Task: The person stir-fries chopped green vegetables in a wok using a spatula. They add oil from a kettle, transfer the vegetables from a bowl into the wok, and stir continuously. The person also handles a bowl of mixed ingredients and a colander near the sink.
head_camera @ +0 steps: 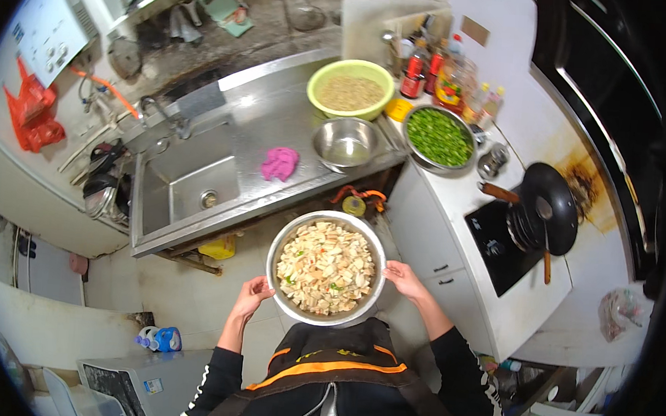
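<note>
A wide stainless steel bowl [327, 267] full of diced pale food, perhaps tofu, with a few green and red bits, is held up in front of my apron. My left hand [253, 296] grips its rim at the lower left, and my right hand [403, 278] grips the rim on the right. Beyond it, on the steel sink counter, lie a pink cloth [280, 164] and an empty steel bowl [345, 145]. A yellow-green plastic basin [350, 89] holds a pale shredded or grainy food. Chopped green vegetables fill another steel bowl [439, 139] at the corner.
A sink basin [197, 191] with a faucet is at the left. On the right, a black wok [549, 210] with a wooden-handled utensil sits over a black gas stove [493, 246]. Sauce bottles [414, 70] stand at the back corner. A white appliance [168, 381] is at the lower left.
</note>
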